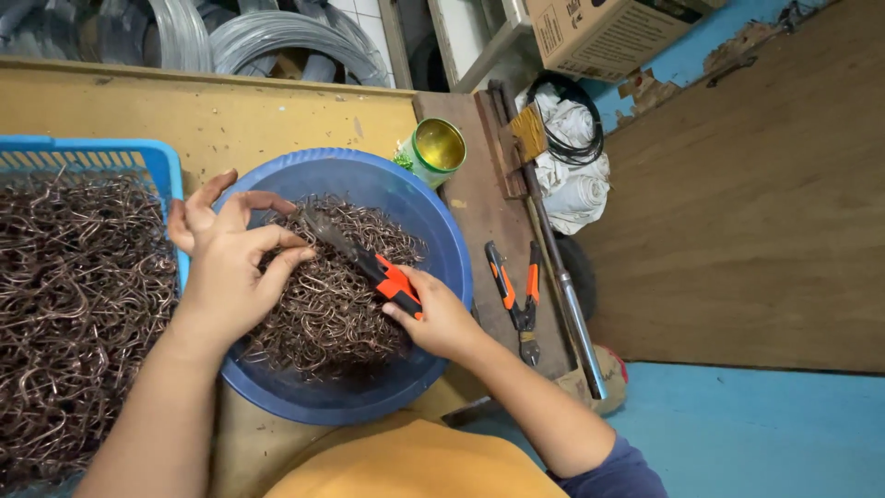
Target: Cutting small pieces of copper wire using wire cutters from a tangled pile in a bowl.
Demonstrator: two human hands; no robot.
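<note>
A round blue basin [442, 231] sits on the yellow worktable [212, 115], holding a heap of bent copper-coloured wire hooks [336, 309]. My right hand [441, 318] grips the orange-and-black handles of a pair of pliers [355, 258], whose dark jaws reach up-left over the heap. My left hand [230, 267] hovers over the basin's left side, fingertips pinched on a wire hook at the jaws. To the left, a blue plastic crate [152, 157] is packed with many more of the same wire hooks [78, 304].
A second orange-handled cutter [518, 295] lies on a wooden board right of the basin, beside a long metal rod [562, 277]. An open green tin [435, 149], white rags with black cable [576, 157], grey wire coils [277, 37] and a cardboard box [613, 32] lie beyond.
</note>
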